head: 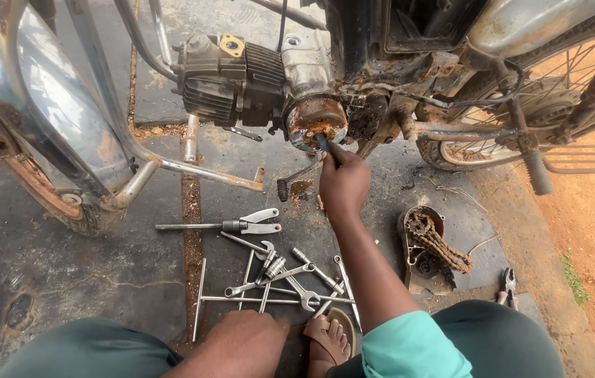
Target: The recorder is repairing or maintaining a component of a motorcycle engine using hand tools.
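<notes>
Ringing the right hand (pixel 343 183): rusty engine cover (pixel 315 120), scattered wrenches (pixel 276 276), chain (pixel 441 241).

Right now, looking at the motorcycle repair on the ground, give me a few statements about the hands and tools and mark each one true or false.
1. The right hand holds a blue-handled tool against the rusty round engine cover. True.
2. The left hand grips a hammer. False: it rests low by the knee and holds nothing that shows.
3. A pile of wrenches lies on the ground in front of the person. True.
4. The rusty chain is fitted on the rear wheel. False: it lies in a removed cover on the ground.
5. The pliers lie to the right, apart from the wrenches. True.
</notes>
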